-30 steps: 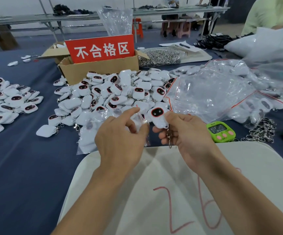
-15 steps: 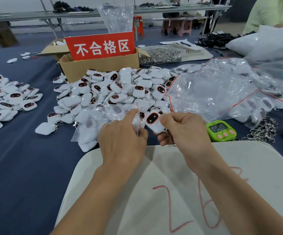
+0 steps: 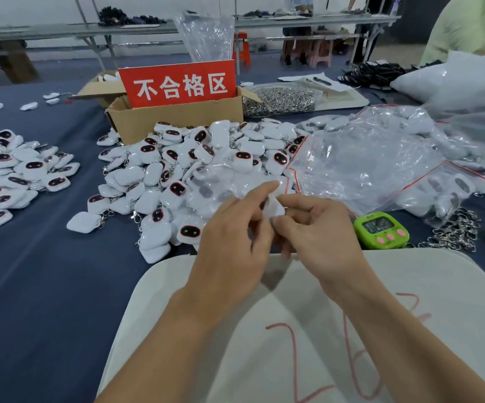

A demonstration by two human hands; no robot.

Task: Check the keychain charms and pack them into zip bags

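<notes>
The charm (image 3: 274,207) in work is white, glossy and rounded-square, held above the near edge of the table (image 3: 32,286). I read the left hand (image 3: 232,237) and right hand (image 3: 319,231) as together, fingers curled and pinching the charm. One clear, crinkled zip bag (image 3: 221,187) lies at the left fingertips, with several charms dimly visible inside. I cannot tell whether the held charm has entered its mouth. Beyond are two groups of matching charms, the main heap (image 3: 183,158) and a second heap (image 3: 11,170), too many to count. One cardboard box (image 3: 177,120) carries a red sign (image 3: 177,84). To the right lie empty bags (image 3: 366,167) with red seals, one green timer (image 3: 380,229) with three pink buttons, and metal key rings (image 3: 453,232).
</notes>
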